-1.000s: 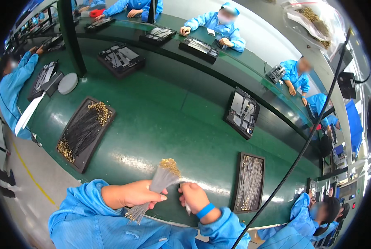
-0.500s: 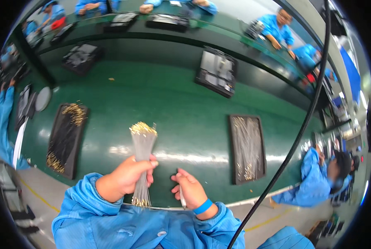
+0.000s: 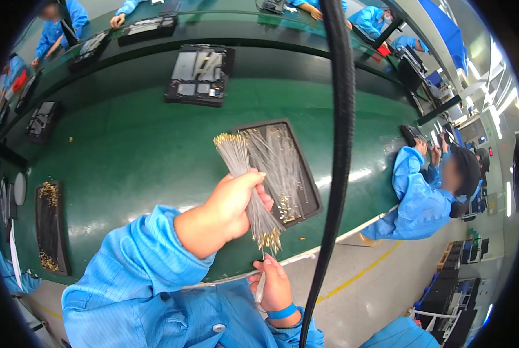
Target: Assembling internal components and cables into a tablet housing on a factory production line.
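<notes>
My left hand is closed around a thick bundle of thin grey cables with gold-coloured ends at both the top and the bottom. The bundle leans over the left side of a dark tray, where more grey cables of the same sort lie loose. Below the bundle's lower end, my right hand is closed with a slim white object in it; its kind I cannot make out. The right thumb and fingertip are close under the gold ends; whether they touch a cable is unclear.
A second dark tray with black, gold-ended cables lies at the left. Toward the back sits a black tray of device parts. A thick black cable hangs across the view. At the right, a co-worker sits by the green table.
The view has swung right. My left hand has carried the bundle from the middle of the table to the grey-cable tray, and my right hand has come up under its lower end.
</notes>
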The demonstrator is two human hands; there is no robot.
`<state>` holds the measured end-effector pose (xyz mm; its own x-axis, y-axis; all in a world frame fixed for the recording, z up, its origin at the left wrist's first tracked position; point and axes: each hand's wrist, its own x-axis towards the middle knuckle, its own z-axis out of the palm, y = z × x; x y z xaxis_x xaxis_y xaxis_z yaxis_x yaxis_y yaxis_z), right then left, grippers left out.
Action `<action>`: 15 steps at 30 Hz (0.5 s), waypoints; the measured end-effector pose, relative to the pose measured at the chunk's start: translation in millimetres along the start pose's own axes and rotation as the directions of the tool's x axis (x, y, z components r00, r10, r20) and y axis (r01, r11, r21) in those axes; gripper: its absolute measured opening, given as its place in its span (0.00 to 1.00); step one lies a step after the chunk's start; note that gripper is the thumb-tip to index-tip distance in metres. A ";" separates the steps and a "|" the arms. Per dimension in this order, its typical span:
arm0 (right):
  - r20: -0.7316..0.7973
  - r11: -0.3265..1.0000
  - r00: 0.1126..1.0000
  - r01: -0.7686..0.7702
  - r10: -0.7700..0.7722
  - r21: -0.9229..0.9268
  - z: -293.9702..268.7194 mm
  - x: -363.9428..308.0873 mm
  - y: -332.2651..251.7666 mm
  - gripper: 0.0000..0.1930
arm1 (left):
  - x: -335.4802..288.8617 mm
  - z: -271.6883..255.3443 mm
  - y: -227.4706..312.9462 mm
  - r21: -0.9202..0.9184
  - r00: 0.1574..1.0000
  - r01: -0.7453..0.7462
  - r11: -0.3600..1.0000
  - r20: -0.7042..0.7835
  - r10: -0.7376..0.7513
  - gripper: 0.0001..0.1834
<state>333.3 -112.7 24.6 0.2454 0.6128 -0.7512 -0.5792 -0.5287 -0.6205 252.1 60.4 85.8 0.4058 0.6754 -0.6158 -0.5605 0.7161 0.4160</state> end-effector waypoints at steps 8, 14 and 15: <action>-0.147 0.984 0.985 0.116 -0.096 0.136 -36.9 8.9 -20.6 0.21 | 87.8 22.0 -20.5 0.130 0.983 0.099 0.987 0.144 -0.117 0.18; -0.273 0.944 0.912 0.329 -0.307 0.035 -40.3 32.0 -39.7 0.22 | 89.9 -4.5 -9.9 0.373 0.990 0.139 0.917 -0.020 -0.142 0.30; -0.264 0.943 0.912 0.333 -0.315 0.026 -41.8 37.7 -41.2 0.22 | 87.9 1.0 -11.1 0.378 0.991 0.121 0.918 0.005 -0.132 0.29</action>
<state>398.9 -92.4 12.4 0.6113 0.5699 -0.5490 -0.4844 -0.2791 -0.8291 294.7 111.9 27.7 0.4798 0.5754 -0.6624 -0.1925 0.8056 0.5603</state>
